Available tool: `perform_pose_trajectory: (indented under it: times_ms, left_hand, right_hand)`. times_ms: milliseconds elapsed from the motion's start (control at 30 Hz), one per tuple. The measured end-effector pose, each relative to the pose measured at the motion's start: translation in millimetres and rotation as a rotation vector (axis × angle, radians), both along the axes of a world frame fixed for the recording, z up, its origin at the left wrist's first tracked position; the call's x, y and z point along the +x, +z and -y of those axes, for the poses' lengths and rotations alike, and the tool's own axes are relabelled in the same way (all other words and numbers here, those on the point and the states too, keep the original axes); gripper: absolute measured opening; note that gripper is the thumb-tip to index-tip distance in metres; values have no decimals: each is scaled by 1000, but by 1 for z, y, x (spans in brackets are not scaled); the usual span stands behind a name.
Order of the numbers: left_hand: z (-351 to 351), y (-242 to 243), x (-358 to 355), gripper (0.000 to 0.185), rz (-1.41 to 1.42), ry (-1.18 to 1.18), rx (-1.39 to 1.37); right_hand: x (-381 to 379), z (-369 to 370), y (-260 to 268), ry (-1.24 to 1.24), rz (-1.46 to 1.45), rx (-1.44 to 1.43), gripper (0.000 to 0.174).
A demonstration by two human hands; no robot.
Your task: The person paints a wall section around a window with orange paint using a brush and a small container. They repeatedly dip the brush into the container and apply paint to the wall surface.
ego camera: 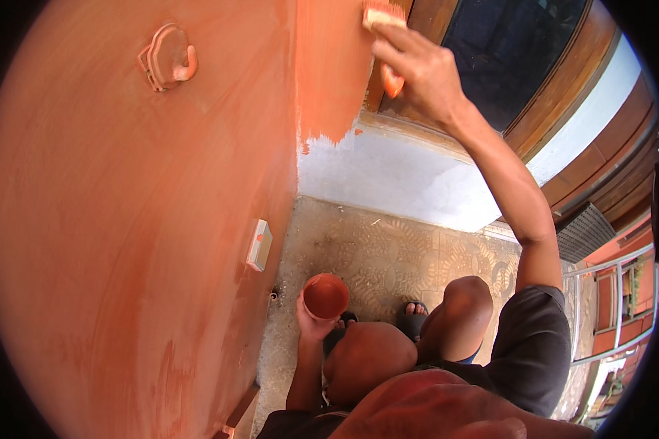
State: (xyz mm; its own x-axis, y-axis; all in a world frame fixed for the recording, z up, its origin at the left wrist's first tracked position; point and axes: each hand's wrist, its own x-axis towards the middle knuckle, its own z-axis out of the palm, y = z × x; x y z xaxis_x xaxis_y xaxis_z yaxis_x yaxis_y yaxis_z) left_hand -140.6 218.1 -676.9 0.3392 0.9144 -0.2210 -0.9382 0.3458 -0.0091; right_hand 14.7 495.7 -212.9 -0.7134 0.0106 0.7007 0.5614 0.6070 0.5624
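My right hand grips a paintbrush with an orange handle. Its bristles, coated in orange-red paint, are at the edge of the freshly painted wall strip, beside the wooden window or door frame. The strip's lower edge is ragged, and the wall below it is white. Low down near my knees, my left hand is closed around a round cup of reddish-orange paint, held with its mouth up. To the left, the large wall is orange-red, with streaks of differing shade.
A painted-over hook fixture projects from the left wall, and a small white box is fixed lower down. Patterned floor lies beneath my sandalled feet. A dark woven panel and a metal railing are at the right.
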Motion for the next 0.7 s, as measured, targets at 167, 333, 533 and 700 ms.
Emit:
perform_pose_trajectory:
  times_ms: [167, 333, 533, 700]
  left_hand:
    - [4, 20, -1, 73, -51, 7, 44]
    - [10, -3, -10, 75, -46, -47, -5]
    - [13, 6, -12, 76, 29, -34, 4]
    - [7, 12, -8, 78, -107, -54, -27]
  right_hand:
    - [15, -1, -103, -66, 278, -379, 14]
    - [12, 3, -20, 86, -181, -806, 10]
    - [22, 11, 48, 220, -326, -215, 10]
    - [30, 10, -10, 150, -45, -179, 25]
